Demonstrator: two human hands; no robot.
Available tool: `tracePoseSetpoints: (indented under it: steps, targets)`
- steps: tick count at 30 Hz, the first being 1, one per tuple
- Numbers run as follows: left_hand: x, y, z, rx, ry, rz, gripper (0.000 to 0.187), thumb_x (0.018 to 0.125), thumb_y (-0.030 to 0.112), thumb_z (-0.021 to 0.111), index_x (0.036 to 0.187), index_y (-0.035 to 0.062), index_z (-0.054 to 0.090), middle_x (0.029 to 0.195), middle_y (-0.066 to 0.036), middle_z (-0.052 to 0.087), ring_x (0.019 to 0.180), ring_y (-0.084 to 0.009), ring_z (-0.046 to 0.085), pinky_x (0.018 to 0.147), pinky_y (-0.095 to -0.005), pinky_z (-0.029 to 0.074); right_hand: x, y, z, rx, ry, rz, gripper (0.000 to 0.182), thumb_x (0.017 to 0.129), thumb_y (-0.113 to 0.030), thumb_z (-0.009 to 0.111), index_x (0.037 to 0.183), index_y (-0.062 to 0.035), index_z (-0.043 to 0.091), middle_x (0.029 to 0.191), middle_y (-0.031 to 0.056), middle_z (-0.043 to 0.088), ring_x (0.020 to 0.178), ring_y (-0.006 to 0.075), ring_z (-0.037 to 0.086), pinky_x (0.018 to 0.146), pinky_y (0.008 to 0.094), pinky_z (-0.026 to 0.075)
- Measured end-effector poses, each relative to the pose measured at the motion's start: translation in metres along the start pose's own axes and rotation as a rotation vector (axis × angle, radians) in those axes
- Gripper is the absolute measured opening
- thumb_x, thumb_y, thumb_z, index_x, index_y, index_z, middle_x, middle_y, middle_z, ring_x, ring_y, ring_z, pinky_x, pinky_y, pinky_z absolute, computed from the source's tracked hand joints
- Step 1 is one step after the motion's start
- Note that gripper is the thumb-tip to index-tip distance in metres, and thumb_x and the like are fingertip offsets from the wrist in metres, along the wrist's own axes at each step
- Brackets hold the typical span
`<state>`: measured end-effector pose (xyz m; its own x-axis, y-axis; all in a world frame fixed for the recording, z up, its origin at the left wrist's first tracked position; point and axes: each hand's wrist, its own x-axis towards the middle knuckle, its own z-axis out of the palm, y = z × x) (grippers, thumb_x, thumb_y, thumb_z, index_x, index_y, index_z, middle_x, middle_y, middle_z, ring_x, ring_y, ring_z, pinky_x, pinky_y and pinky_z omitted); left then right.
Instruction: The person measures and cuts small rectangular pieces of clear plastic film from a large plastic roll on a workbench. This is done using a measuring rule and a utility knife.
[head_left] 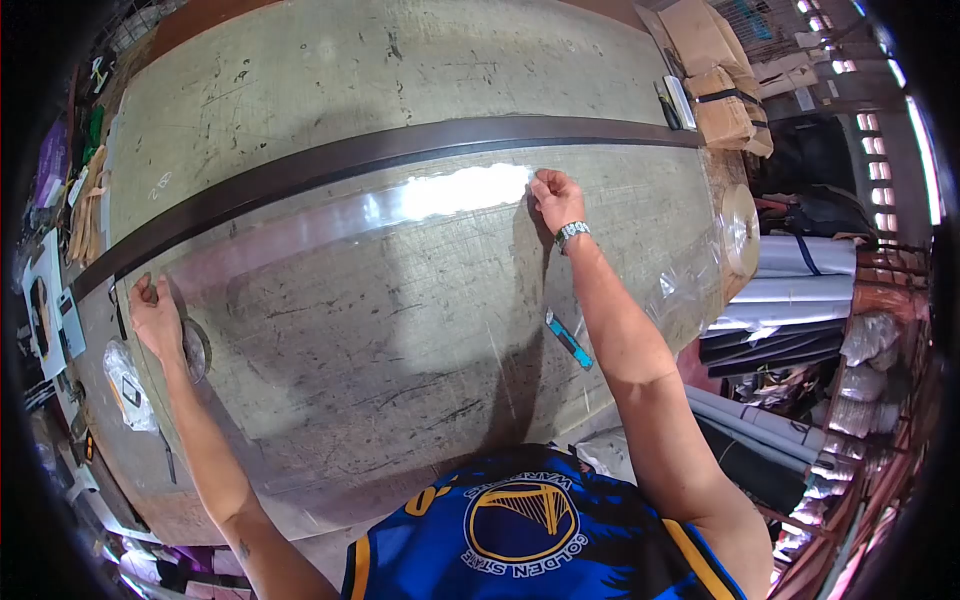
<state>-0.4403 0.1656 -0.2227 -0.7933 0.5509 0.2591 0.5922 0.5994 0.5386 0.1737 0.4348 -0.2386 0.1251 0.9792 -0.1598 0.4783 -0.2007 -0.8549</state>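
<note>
Two hands on clear plastic sheet (400, 300) spread across table (350, 70): left hand (155, 318) pinching near left edge, right hand (556, 198) pinching beside dark strip (400, 150). Probably thin, limp, slippery; best gripped at edges.

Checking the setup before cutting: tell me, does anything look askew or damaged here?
Nothing stands out. The clear sheet lies flat on the scratched table, pinned by the left hand and right hand. A blue cutter rests on it.

Fisheye view, heavy edge distortion w/ dark vignette. Overhead light; strong glare on clear plastic sheet (470, 190). Person's shadow across table (330, 80); centre sharp
</note>
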Motion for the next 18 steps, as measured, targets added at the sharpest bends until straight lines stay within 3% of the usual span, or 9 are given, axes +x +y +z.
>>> tracePoseSetpoints:
  steps: [8, 14, 16, 18]
  targets:
    - [0.000, 0.001, 0.001, 0.035, -0.006, -0.032, 0.030, 0.094, 0.018, 0.065, 0.118, 0.0012, 0.069, 0.101, -0.015, 0.075, 0.093, -0.0267, 0.073, 0.084, -0.0358, 0.055, -0.008, 0.001, -0.001, -0.043, -0.072, -0.055, 0.019, 0.094, -0.007, 0.067, 0.111, -0.0035, 0.075, 0.083, 0.0004, 0.071, 0.073, 0.0084, 0.062, 0.069, 0.0266, 0.052]
    - [0.005, -0.013, 0.009, -0.058, 0.004, -0.009, 0.028, 0.095, 0.016, 0.064, 0.118, 0.0000, 0.069, 0.100, -0.014, 0.076, 0.095, -0.0256, 0.073, 0.087, -0.0349, 0.055, -0.023, -0.017, -0.030, -0.052, -0.146, -0.045, 0.029, 0.096, -0.015, 0.063, 0.122, -0.0032, 0.069, 0.090, 0.0033, 0.071, 0.072, 0.0108, 0.065, 0.070, 0.0283, 0.054]
    - [0.004, -0.009, 0.005, -0.053, -0.030, -0.010, 0.028, 0.095, 0.016, 0.064, 0.118, -0.0005, 0.069, 0.103, -0.014, 0.075, 0.096, -0.0260, 0.072, 0.088, -0.0352, 0.054, -0.029, -0.007, -0.057, -0.087, -0.083, -0.189, 0.029, 0.096, -0.020, 0.063, 0.118, -0.0024, 0.068, 0.091, 0.0101, 0.072, 0.072, 0.0163, 0.067, 0.070, 0.0316, 0.054]
    - [-0.009, 0.000, -0.003, -0.051, 0.114, 0.185, 0.028, 0.094, 0.016, 0.065, 0.116, -0.0014, 0.069, 0.107, -0.014, 0.074, 0.095, -0.0268, 0.071, 0.087, -0.0360, 0.054, -0.083, -0.029, -0.097, -0.254, -0.034, -0.276, 0.025, 0.095, -0.019, 0.064, 0.113, -0.0025, 0.069, 0.090, 0.0131, 0.071, 0.072, 0.0197, 0.067, 0.069, 0.0335, 0.054]
